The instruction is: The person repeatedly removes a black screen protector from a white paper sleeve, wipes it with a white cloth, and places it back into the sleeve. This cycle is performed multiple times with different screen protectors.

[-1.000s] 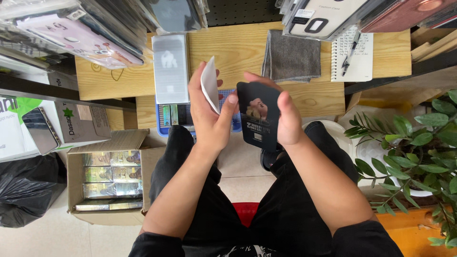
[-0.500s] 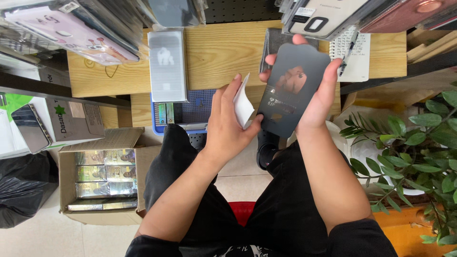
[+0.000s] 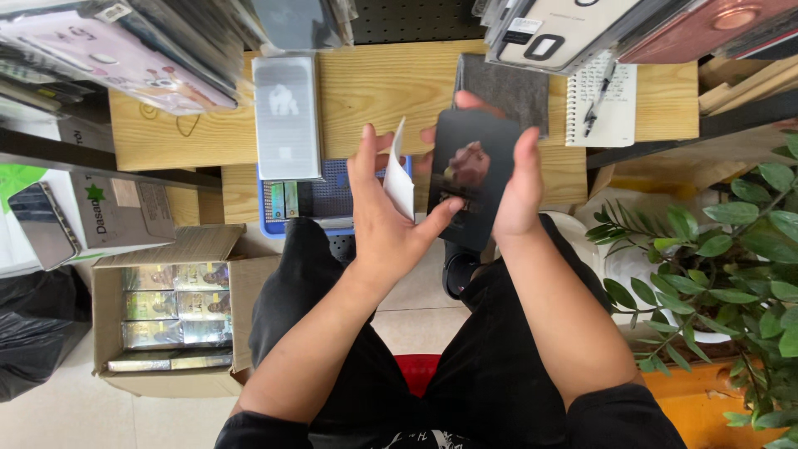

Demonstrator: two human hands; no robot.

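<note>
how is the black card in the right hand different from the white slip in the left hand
The black card is dark, larger and bears a blurred picture; the white slip is plain, smaller and slightly curled. The right hand holds the black card face-up, while the left hand holds the white slip edge-on. Both are thin and flat.

A phone-accessory shop: hanging packaged cases (image 3: 125, 50), stock carton (image 3: 170, 312)

The right hand (image 3: 519, 195) grips a black phone case (image 3: 474, 179) by its edges, held above the wooden table (image 3: 382, 91). The left hand (image 3: 386, 220) pinches a white slip of paper (image 3: 401, 175) just beside the case, thumb touching the case's lower edge. On the table lie a clear packaged case (image 3: 287, 116) and a spiral notepad (image 3: 603, 104) with a pen (image 3: 600, 98). An open cardboard box (image 3: 170, 312) sits on the floor at left.
</note>
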